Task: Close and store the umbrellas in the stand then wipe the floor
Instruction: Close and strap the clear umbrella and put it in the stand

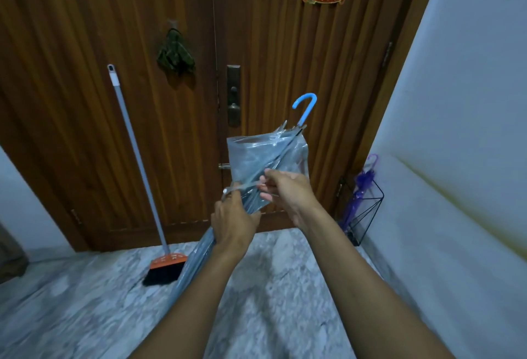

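Left hand [233,223]: clamped around the gathered canopy of a clear umbrella [265,159], about mid-length, bundling the folds against the shaft. Right hand [288,190]: fingers pinched together on the thin closing strap [242,186], which runs taut across to the left hand; a small snap or stud appears at its far end, detail too fine to confirm.

The clear umbrella is held tilted in front of the body, blue hooked handle [305,108] uppermost and away, tip end passing down and left below the left forearm. The upper canopy still flares loose near the rib ends. It is collapsed but not yet strapped.

Handling judgement: light; the plastic canopy is soft, slick and probably damp, so folds will slip unless kept squeezed. The shaft and ribs are stiff; the rib tips look fine and could snag. Best hold is on the bundled canopy over the shaft for wrapping, then the hooked handle for carrying.

Beyond the hands: a black wire umbrella stand [366,210] sits on the floor in the corner by the right wall, already holding a purple umbrella [360,187]. A broom [165,269] leans against the wooden door [85,102]. The marble floor [85,316] shows no wiping yet.
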A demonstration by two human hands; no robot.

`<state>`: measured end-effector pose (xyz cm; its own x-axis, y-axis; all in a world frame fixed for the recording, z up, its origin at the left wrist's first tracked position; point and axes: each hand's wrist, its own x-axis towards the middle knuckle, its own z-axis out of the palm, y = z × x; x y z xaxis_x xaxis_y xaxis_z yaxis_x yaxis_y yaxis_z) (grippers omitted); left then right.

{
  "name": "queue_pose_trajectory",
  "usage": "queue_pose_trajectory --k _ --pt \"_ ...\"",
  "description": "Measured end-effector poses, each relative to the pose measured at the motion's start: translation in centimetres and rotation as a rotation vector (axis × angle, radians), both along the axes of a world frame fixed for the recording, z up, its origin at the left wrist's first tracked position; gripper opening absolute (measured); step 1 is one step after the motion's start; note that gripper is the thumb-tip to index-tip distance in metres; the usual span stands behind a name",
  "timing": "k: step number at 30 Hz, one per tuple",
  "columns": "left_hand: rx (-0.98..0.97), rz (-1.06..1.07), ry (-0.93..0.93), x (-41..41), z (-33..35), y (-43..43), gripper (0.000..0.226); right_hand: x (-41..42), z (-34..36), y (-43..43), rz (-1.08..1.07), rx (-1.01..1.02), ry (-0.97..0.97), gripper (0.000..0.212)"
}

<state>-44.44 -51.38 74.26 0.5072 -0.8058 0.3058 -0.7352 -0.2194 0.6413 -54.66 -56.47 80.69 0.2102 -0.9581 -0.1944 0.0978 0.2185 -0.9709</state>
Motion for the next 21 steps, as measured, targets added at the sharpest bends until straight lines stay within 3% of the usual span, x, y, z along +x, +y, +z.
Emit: queue_pose_trajectory --k 4,9,12,16,21 --pt "-0.015 0.006 0.118 1.8 -0.1 -0.8 0.062 0.8 1.0 0.1 0.156 0.149 -0.277 0.017" --pt "-0.049 0.057 0.085 3.9 0.3 -2.0 0.061 2.4 1.1 -1.3 0.201 0.297 -0.567 0.017" --pt "-0.022 0.052 0.112 5.1 1.1 -2.5 0.066 2.5 1.9 -2.1 0.290 0.289 -0.415 0.017" --pt "-0.074 -0.015 0.310 6.7 1.8 -3.1 0.054 1.3 2.4 -3.5 0.385 -0.047 0.021 0.017" --pt "-0.171 -0.221 0.560 7.4 2.9 -3.7 0.042 0.2 2.1 -5.6 0.401 -0.185 0.143 0.017"
